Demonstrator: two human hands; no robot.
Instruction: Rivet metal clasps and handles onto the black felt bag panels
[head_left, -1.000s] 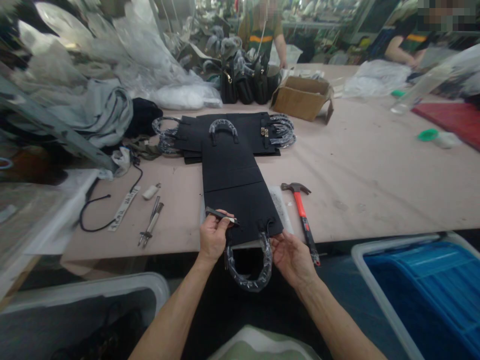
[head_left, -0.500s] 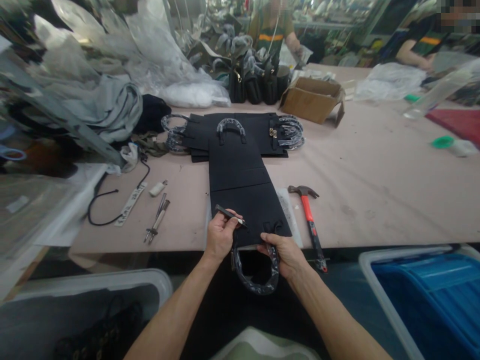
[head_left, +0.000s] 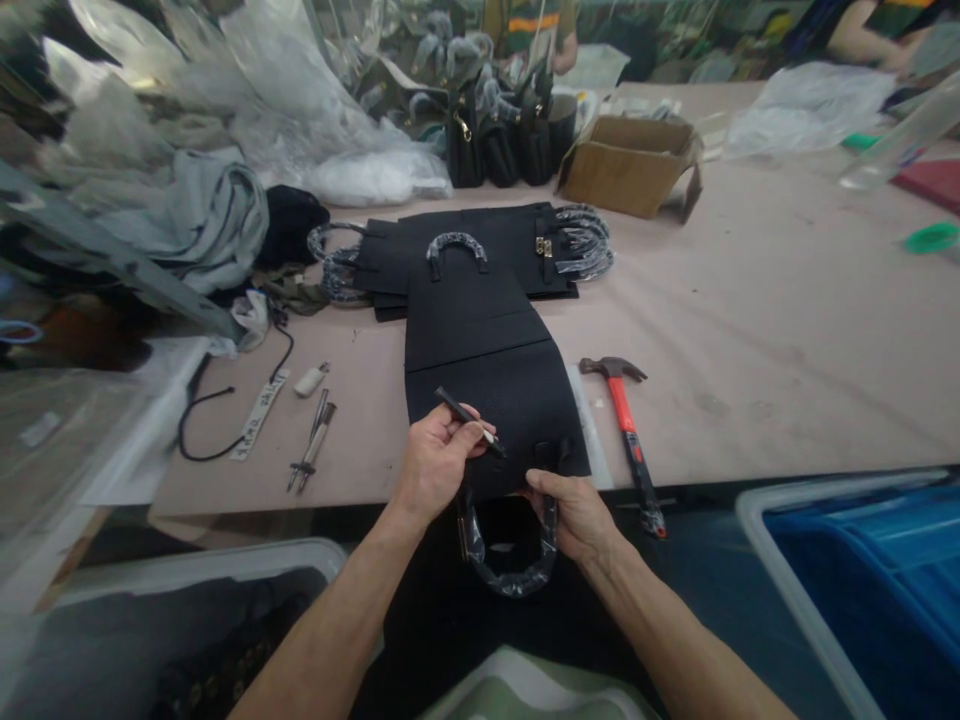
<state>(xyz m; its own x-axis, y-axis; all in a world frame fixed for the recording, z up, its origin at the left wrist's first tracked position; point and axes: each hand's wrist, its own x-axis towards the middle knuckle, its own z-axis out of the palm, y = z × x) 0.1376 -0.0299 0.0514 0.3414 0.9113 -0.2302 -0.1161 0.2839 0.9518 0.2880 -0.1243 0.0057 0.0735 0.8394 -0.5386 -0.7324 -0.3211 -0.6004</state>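
Fingers of left hand (head_left: 433,462) pinch slim black pen-like tool (head_left: 452,404), tip at black bag panel (head_left: 487,385); right hand (head_left: 579,515) grips panel's near edge beside plastic-wrapped handle (head_left: 516,583). Panel lies at near edge of table (head_left: 757,370), far end over stacked panels (head_left: 517,235); claw hammer (head_left: 622,408) to its right.
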